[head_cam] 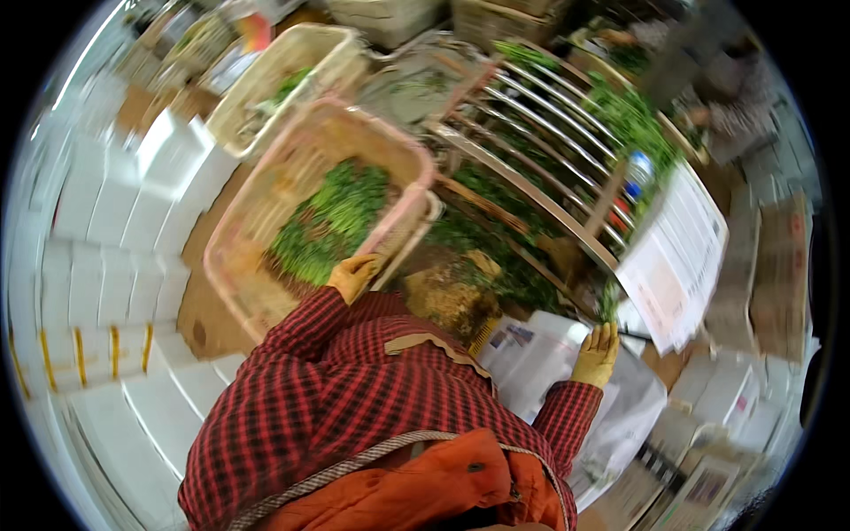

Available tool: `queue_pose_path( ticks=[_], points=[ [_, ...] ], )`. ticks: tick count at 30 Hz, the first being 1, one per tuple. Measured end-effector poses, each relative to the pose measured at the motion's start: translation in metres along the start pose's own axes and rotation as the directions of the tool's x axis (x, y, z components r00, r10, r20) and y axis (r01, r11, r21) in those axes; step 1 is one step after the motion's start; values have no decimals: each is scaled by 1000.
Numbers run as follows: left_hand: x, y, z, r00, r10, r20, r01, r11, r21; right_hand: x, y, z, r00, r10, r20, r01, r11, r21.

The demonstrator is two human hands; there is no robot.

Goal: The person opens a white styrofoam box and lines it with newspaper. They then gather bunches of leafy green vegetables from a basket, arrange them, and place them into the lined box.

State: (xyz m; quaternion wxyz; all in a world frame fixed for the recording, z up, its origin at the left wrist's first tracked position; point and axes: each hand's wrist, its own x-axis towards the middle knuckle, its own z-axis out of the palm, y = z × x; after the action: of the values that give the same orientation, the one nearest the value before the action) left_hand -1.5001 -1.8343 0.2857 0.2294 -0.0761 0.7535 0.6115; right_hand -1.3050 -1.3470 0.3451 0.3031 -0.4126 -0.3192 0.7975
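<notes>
My left hand (354, 277), in a yellowish glove, rests on the near rim of a pink plastic crate (222, 255); whether its fingers grip the rim cannot be told. Bundles of leafy greens (342, 216) lie inside that crate. Over at the right, my right hand (596, 355), gloved too, has its fingertips at a small sprig of greens (607, 302), beside a white plastic sheet (554, 358). Blur hides whether the fingers are closed on the sprig. Between the hands and beyond them stands a slatted metal rack (524, 179) with greens on and beneath it.
A cream crate (226, 126) stands behind the pink one. White foam boxes (106, 199) are stacked at the left. Printed papers (677, 259) and a plastic bottle (639, 174) lie at the rack's right end. Cardboard boxes (780, 279) stand further right. A person (740, 99) is at the upper right.
</notes>
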Motion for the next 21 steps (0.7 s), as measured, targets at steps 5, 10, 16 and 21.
queue_pose_path(
  ticks=[5, 10, 16, 21],
  points=[
    [-16, -22, -58, 970, -105, -218, 72, 986, -153, -19, 66, 140, 877, 322, 355, -196, 917, -348],
    [-20, -54, -107, 908, -243, -342, 163, 955, -248, -39, 127, 263, 779, 452, 435, -65, 748, -661],
    [9, -76, -149, 879, -440, -183, 365, 868, -336, -50, 251, 356, 420, 681, 600, 365, 478, -799],
    [60, -136, -133, 909, -404, 107, 398, 758, -517, -69, 386, 433, 188, 882, 433, 967, -87, -241]
  ],
)
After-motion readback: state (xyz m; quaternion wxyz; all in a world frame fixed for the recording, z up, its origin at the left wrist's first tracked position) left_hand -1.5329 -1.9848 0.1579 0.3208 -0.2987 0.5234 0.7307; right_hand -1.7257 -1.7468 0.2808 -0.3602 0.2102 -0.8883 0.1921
